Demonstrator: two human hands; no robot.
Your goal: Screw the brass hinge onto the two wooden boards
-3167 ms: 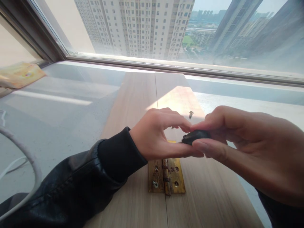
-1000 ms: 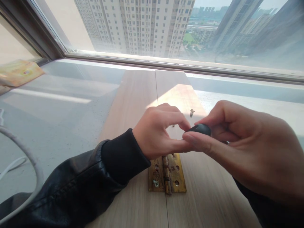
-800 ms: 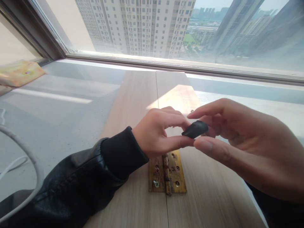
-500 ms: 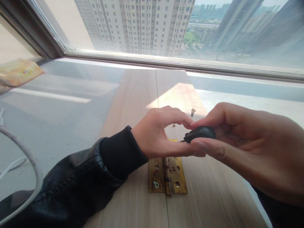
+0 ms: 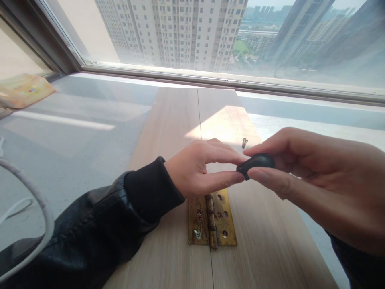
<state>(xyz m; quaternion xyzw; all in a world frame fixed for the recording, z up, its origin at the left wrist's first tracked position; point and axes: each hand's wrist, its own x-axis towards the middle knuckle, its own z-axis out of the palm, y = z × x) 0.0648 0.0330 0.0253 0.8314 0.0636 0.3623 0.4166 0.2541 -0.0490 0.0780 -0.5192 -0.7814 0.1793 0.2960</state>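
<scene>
A brass hinge lies across the seam of two light wooden boards, one screw in its lower left hole. My right hand pinches a small black screwdriver handle between thumb and fingers, just above the hinge. My left hand curls in a pinch at the tip of that tool, thumb and forefinger close together; what they hold is hidden. A loose screw lies on the right board behind the hands.
The boards rest on a grey window sill under a big window onto tower blocks. A white cable loops at the left edge. A yellow packet lies far left.
My right hand has been turning the black handle, fingers opening and re-gripping it. My left hand stays pinched at the tool's tip. The hinge and loose screw have not moved.
</scene>
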